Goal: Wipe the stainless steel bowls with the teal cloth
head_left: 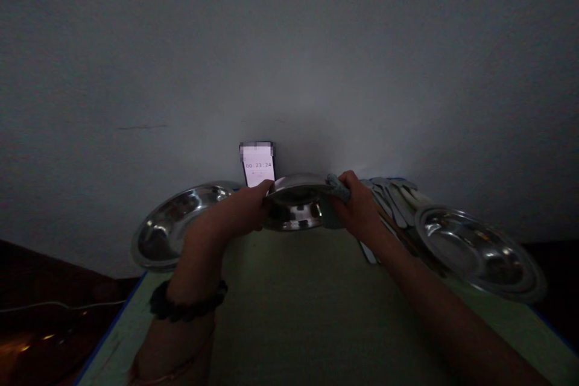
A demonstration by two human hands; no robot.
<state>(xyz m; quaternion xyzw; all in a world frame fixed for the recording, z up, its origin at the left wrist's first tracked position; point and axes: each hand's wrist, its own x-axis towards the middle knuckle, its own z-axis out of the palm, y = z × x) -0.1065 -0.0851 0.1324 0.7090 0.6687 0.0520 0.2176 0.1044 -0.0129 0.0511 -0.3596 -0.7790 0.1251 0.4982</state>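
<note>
My left hand (242,211) grips the left rim of a steel plate (296,188) held tilted above the table's far edge. My right hand (357,205) is closed on a grey cloth (338,188) pressed against the plate's right rim. Just under the held plate sits another steel plate or bowl (294,217) on the table. A dark bead bracelet (187,307) circles my left wrist.
A large steel plate (172,226) lies at the far left, another steel plate (479,250) at the right. Several spoons and utensils (395,199) lie behind my right hand. A lit phone (257,164) leans on the white wall. The green table (294,313) has a blue edge.
</note>
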